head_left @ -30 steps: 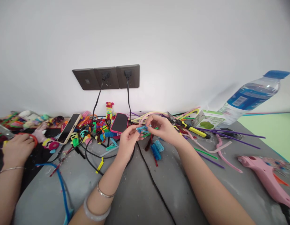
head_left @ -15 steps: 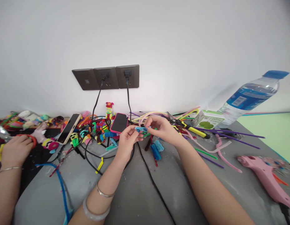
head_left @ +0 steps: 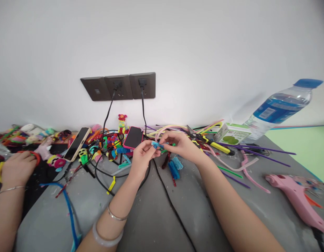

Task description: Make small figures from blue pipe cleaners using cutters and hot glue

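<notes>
A small piece of folded blue pipe cleaner (head_left: 156,144) is held between both hands above the grey table. My left hand (head_left: 143,156) pinches it from the left with thumb and fingers. From the right, my right hand (head_left: 179,146) grips its other end with thumb and index finger, the remaining fingers curled. Just below lie a dark blue folded pipe cleaner bundle (head_left: 173,170) and a light blue one (head_left: 177,163). Dark red tinsel stems (head_left: 166,160) rest beside them.
A co-worker's hand (head_left: 19,168) is at the far left by an orange ring-shaped handle. Black cables (head_left: 168,197) cross the table. Two phones, yellow-handled pliers (head_left: 221,147), a juice carton (head_left: 234,134), a water bottle (head_left: 278,108) and a pink glue gun (head_left: 299,199) lie around.
My right fingertips have shifted slightly left along the blue piece, and it has tilted a little. My left hand has barely moved.
</notes>
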A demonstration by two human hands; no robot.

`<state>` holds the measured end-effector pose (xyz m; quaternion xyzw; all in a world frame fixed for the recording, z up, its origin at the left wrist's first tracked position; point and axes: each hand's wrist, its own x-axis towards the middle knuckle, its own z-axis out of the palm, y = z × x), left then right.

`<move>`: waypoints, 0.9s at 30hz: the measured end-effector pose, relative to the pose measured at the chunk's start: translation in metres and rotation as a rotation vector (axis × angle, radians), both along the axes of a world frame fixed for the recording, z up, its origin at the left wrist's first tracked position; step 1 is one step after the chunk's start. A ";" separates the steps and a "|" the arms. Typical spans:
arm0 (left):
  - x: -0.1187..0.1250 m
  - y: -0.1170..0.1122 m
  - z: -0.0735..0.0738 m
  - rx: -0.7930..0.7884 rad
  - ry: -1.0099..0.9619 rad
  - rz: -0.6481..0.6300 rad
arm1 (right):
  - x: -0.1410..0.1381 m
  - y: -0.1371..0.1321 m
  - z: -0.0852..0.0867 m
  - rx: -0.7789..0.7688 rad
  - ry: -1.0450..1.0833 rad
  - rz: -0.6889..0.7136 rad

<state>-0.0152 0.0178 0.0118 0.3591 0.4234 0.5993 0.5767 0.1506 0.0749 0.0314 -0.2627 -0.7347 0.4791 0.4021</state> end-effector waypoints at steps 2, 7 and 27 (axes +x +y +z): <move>0.000 0.000 -0.001 0.012 0.004 0.000 | 0.000 0.000 0.000 0.007 -0.001 0.006; -0.001 0.000 -0.001 0.044 0.042 0.000 | 0.001 0.000 0.001 0.018 -0.004 0.003; -0.005 0.000 0.004 0.012 -0.042 0.030 | 0.003 0.003 0.001 -0.012 -0.026 -0.149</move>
